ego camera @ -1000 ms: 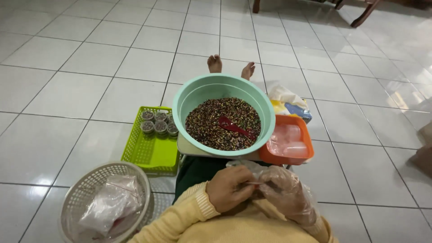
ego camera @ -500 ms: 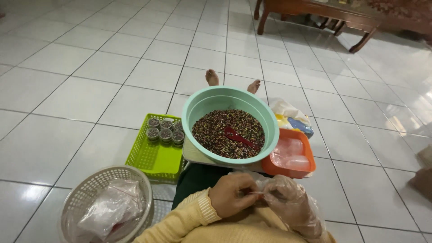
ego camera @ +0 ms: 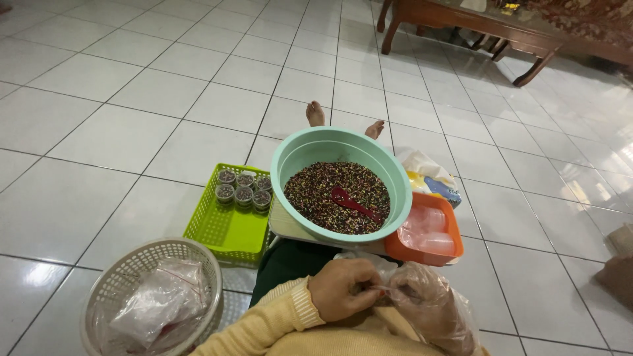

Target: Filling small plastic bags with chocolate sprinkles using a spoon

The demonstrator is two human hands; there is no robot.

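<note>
The person sat on the tiled floor (ego camera: 132, 138) with legs stretched out. The left hand (ego camera: 344, 289) was curled almost closed, its fingertips pinching the clear plastic glove (ego camera: 428, 304) that covered the right hand (ego camera: 422, 300); the right hand lay loosely bent inside it, gripping nothing else I could make out. At twelve o'clock from the hands sat a mint-green bowl (ego camera: 395, 178) of dark mixed beads with a red scoop (ego camera: 349, 200) lying in them. At ten o'clock stood a lime tray (ego camera: 224, 227) holding small filled cups (ego camera: 244, 188), at two o'clock an orange tub (ego camera: 403, 250), and at nine o'clock a white basket (ego camera: 112, 283) with a plastic bag (ego camera: 158, 306).
</note>
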